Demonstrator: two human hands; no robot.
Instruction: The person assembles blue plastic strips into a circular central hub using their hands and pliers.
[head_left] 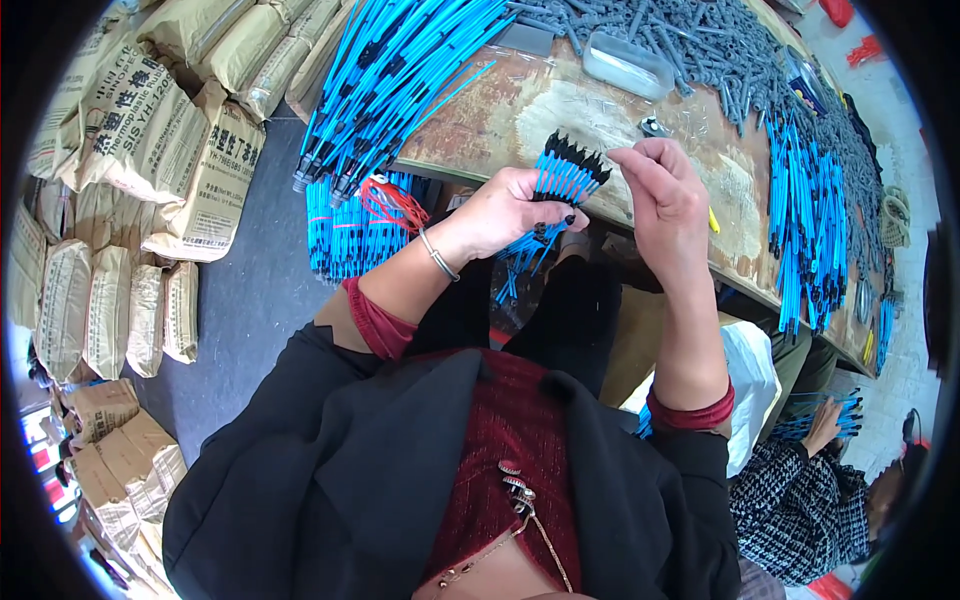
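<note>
A bunch of thin blue rods with black tips is gripped in my left hand, the tips pointing up and slightly away from me. Their lower ends hang below the fist, above my lap. Just right of the tips, my right hand is raised with its fingers drawn together in a pinch. Whatever lies between those fingertips, if anything, is too small to make out. Red ties lie by my left wrist, at the table's near edge.
The worn wooden table carries a blue rod pile, grey plastic parts, a clear tray and more blue rods at right. Paper sacks are stacked at left. A co-worker's hand holds rods at lower right.
</note>
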